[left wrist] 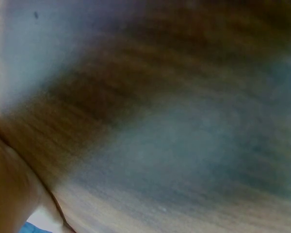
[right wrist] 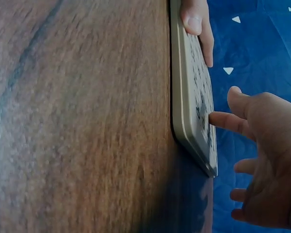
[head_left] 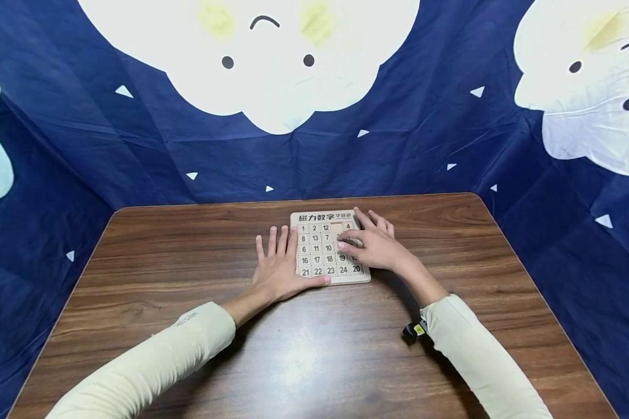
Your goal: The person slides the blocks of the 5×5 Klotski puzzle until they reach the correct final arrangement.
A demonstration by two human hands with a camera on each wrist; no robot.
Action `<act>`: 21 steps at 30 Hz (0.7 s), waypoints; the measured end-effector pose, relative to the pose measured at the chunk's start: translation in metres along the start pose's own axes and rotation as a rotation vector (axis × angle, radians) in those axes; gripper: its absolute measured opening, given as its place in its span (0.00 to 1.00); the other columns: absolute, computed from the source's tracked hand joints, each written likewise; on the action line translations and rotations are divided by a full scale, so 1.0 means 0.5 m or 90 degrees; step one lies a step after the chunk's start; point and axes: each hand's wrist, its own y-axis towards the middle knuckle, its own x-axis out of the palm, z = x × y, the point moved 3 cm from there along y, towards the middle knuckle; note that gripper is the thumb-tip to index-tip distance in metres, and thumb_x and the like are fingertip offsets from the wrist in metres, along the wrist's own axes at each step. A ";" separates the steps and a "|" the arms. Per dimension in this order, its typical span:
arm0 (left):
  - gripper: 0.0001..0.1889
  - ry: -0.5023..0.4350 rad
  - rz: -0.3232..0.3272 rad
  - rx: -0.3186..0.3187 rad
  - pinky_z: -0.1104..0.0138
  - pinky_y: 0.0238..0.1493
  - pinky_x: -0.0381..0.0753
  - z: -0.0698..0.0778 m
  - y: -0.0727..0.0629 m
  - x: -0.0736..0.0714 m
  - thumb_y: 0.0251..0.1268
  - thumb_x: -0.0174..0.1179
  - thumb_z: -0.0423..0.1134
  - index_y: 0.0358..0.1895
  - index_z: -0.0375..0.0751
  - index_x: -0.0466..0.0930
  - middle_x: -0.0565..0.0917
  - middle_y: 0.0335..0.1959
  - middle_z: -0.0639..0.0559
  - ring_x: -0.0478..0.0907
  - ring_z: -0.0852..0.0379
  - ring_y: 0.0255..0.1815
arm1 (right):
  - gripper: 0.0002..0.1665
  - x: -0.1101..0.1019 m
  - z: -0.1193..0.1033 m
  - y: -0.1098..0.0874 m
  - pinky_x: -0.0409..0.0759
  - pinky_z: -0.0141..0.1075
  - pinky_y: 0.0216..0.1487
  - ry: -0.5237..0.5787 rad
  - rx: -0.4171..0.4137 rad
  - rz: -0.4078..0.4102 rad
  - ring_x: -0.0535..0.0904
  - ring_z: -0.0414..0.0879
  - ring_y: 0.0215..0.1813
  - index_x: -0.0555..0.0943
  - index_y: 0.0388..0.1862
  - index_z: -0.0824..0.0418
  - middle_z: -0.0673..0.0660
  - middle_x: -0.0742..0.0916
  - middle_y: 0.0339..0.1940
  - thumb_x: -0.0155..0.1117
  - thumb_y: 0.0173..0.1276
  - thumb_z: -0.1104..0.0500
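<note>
The number puzzle [head_left: 329,248] lies near the middle of the table's [head_left: 188,250] far edge, one top-row slot [head_left: 336,227] bare. The left hand [head_left: 278,267], fingers straight and spread, rests against its left side, thumb on the near rim; the right hand [head_left: 378,247], fingers apart, seems to touch it with the forefinger, though the exact spot is hard to tell.

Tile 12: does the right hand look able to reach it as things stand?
Probably yes: tile 12 lies uncovered, and the right hand is just to its right, with nothing visible blocking it.
</note>
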 end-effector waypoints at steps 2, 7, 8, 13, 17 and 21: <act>0.83 0.000 0.000 -0.001 0.33 0.93 0.21 -0.002 0.000 0.000 0.49 0.60 0.95 0.96 0.44 0.32 0.40 0.97 0.37 0.30 0.34 0.98 | 0.26 0.003 0.002 0.003 0.47 0.79 0.87 0.003 0.009 -0.005 0.46 0.80 0.94 0.88 0.73 0.43 0.68 0.55 0.97 0.62 0.86 0.36; 0.83 0.004 0.011 0.005 0.33 0.93 0.21 -0.005 0.001 0.004 0.48 0.56 0.97 0.96 0.43 0.34 0.41 0.97 0.36 0.31 0.33 0.98 | 0.29 0.007 0.005 0.019 0.46 0.78 0.86 0.001 0.028 0.001 0.46 0.79 0.94 0.84 0.79 0.41 0.68 0.55 0.97 0.59 0.88 0.35; 0.83 0.006 0.013 0.006 0.33 0.93 0.22 -0.005 0.002 0.004 0.48 0.55 0.98 0.96 0.43 0.34 0.41 0.97 0.37 0.32 0.33 0.98 | 0.29 0.007 0.006 0.022 0.47 0.78 0.87 -0.002 0.030 0.001 0.46 0.79 0.94 0.84 0.79 0.41 0.68 0.55 0.97 0.58 0.88 0.35; 0.83 0.005 0.012 0.006 0.33 0.93 0.21 -0.005 0.005 0.003 0.49 0.58 0.96 0.96 0.43 0.34 0.41 0.97 0.37 0.31 0.34 0.98 | 0.30 0.004 0.007 0.026 0.47 0.77 0.87 -0.005 0.026 0.003 0.45 0.78 0.94 0.84 0.80 0.42 0.67 0.55 0.97 0.58 0.88 0.35; 0.82 0.006 0.007 0.003 0.33 0.93 0.21 -0.005 0.004 0.004 0.50 0.59 0.95 0.96 0.44 0.34 0.40 0.97 0.37 0.31 0.34 0.98 | 0.28 0.009 0.003 0.022 0.47 0.78 0.87 0.012 0.006 0.021 0.47 0.79 0.94 0.85 0.78 0.44 0.69 0.56 0.97 0.60 0.88 0.38; 0.83 0.003 0.006 0.002 0.34 0.93 0.21 -0.006 0.002 0.005 0.49 0.57 0.97 0.96 0.44 0.34 0.40 0.97 0.37 0.30 0.34 0.98 | 0.28 0.022 -0.004 0.015 0.47 0.79 0.87 0.030 -0.014 0.009 0.47 0.79 0.94 0.85 0.78 0.42 0.69 0.56 0.97 0.61 0.87 0.37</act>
